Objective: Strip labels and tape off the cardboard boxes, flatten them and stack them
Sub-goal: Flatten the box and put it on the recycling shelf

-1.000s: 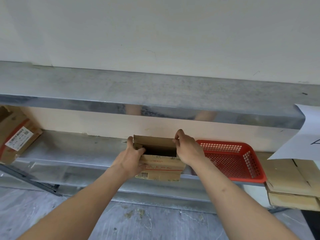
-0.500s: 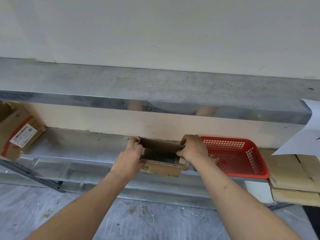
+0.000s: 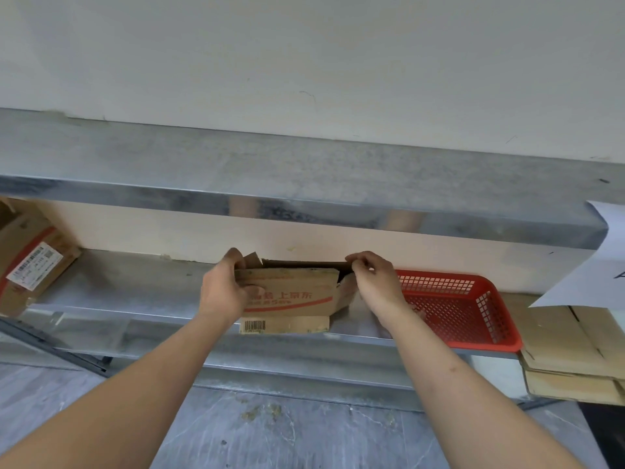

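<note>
Both bare forearms reached up from the bottom corners toward the lower metal shelf [image 3: 135, 292], where a small brown cardboard box with red printed characters and a red stripe [image 3: 291, 296] stood at the shelf's front edge, squashed nearly flat, its lower flap with a black barcode hanging over the lip. The left hand [image 3: 221, 292] gripped the box's left end — thumb across the printed front face, fingers curled over the top edge behind a raised torn flap. The right hand [image 3: 375, 282] pinched the upper right corner of the box between thumb and bent fingers, the right side flap splayed out beneath it. Just beside that hand, to the right, sat a red plastic mesh basket [image 3: 473, 306] on the same shelf. Further right lay a stack of flattened tan cardboard sheets [image 3: 571, 353], partly under a white paper sheet [image 3: 595, 265]. At the far left a brown carton with a white shipping label [image 3: 30, 265] leaned on the shelf — well apart from the hands. A grey upper metal shelf [image 3: 304, 177] ran above, below a pale wall
</note>
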A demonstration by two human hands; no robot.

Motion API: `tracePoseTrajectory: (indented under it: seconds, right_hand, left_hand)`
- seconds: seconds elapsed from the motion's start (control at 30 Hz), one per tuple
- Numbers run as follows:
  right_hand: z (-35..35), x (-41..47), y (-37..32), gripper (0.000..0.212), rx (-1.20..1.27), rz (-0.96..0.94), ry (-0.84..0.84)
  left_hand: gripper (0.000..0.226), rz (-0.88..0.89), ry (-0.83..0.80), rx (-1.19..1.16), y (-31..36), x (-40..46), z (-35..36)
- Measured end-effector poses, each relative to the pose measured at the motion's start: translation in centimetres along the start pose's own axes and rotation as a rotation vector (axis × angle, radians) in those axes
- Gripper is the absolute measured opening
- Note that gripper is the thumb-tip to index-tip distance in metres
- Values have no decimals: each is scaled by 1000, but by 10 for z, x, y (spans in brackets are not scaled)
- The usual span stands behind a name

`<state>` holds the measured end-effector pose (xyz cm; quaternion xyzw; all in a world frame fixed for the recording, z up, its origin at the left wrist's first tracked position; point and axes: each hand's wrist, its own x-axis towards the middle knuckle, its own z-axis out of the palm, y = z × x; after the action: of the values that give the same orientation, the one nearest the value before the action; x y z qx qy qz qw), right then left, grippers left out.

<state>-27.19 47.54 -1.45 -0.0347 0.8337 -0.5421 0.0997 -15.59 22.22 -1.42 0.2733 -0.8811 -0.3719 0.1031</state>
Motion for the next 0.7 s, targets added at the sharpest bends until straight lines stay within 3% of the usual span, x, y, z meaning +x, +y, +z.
tracePoseTrajectory:
  seconds: [0.03, 0.17, 0.3, 0.4, 0.53, 0.7]
  right_hand:
    - [1, -2, 1, 18, 77, -9, -13]
    - [7, -1, 14, 71, 142, 47, -52]
    - [12, -2, 30, 74, 109, 54, -128]
    - [21, -1, 36, 51, 68, 31, -79]
    - [33, 5, 38, 28, 156, 80, 16]
    - [48, 11, 34, 31, 229, 133, 113]
  left_hand:
    - [52, -16, -10, -58, -1, 3, -1]
    - [68, -57, -77, -314, -9, 13, -2]
    - [55, -63, -75, -459, -19, 22, -5]
    - [37, -55, -86, -490, -21, 25, -3]
    - [40, -166, -73, -614, -24, 28, 1]
    - [59, -206, -380, -456, -46, 30, 7]
